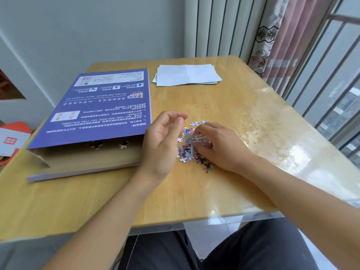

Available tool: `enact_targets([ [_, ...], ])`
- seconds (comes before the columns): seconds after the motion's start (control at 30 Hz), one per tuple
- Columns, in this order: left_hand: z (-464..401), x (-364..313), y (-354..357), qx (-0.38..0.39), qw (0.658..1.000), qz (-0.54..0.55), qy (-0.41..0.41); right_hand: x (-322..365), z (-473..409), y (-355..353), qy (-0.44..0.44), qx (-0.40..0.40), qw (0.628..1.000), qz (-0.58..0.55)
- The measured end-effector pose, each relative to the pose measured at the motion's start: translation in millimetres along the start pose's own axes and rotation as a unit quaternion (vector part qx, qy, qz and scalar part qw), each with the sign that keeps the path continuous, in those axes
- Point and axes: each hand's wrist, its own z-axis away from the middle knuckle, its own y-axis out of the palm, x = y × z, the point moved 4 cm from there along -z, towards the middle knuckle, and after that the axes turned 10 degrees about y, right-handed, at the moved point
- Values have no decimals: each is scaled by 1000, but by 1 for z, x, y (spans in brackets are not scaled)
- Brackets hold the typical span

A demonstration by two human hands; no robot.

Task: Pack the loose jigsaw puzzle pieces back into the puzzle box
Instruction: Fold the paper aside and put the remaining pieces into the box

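A person sits at a wooden desk (224, 114). The right hand (220, 147) curls its grip around a clump from the puzzle pieces (187, 151), heaped just right of the purple puzzle box (93, 114). The left hand (161, 141) waits cupped, holding nothing. Gathering underway; next, carry them leftward into the box's open end.

Single head-worn view — forward and down, close over the table (194, 191) edge, wide-angle.
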Motion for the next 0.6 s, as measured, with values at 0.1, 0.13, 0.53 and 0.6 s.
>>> enact_targets([
  [0.1,-11,-19,-17,42,996,-60,59,-4,-9,-6,10,-30,999,-18],
  [0.13,-15,-26,-29,54,989,-102,91,-5,-14,-8,17,-36,999,-33],
  [0.53,-31,-7,-210,185,794,-578,40,-11,-64,-26,207,-40,902,-378],
  [0.6,-30,0,-215,175,791,-583,61,-8,-70,-20,224,-19,878,-422],
])
